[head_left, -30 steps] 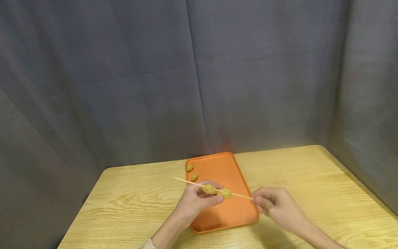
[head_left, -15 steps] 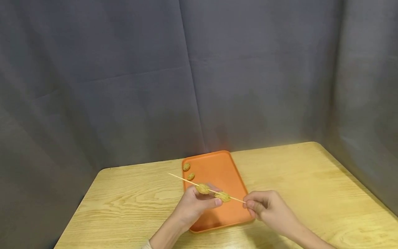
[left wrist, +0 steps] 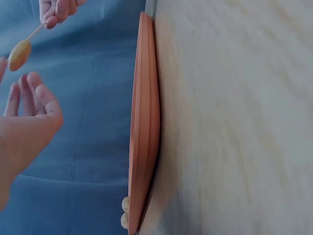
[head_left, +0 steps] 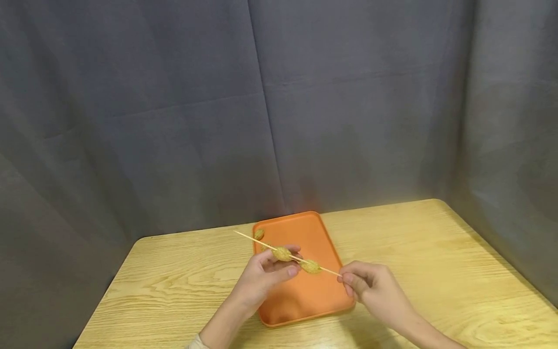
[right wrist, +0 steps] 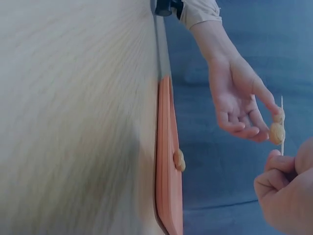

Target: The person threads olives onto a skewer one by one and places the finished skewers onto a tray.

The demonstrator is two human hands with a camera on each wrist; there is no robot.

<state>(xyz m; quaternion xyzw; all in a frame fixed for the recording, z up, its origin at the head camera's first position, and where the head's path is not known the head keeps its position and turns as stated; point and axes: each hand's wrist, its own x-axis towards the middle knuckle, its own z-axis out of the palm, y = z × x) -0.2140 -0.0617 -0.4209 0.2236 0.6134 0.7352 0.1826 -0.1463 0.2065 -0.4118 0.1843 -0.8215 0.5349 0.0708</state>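
My right hand (head_left: 372, 291) pinches the right end of a thin wooden skewer (head_left: 255, 239), held tilted above the orange tray (head_left: 305, 300). Two golden-brown, bumpy oval pieces sit on the skewer: a left piece (head_left: 282, 253) and a right piece (head_left: 311, 266), with a gap between them. Around the left piece is my left hand (head_left: 257, 283), thumb and fingers spread apart. In the left wrist view its fingers (left wrist: 34, 93) are loosely bent, apart from the nearer piece (left wrist: 19, 55). The right wrist view shows the left thumb (right wrist: 266, 98) close to the pieces; contact is unclear.
Another oval piece (head_left: 259, 234) lies at the tray's far left corner; a second beside it is mostly behind the left hand and skewer. The tray rests on a wooden table (head_left: 183, 271). A grey curtain (head_left: 196, 121) hangs behind the table.
Skewer and both hands have shifted slightly left in view. The left thumb has slid left, away from the right piece, and the gap between the two pieces has widened.
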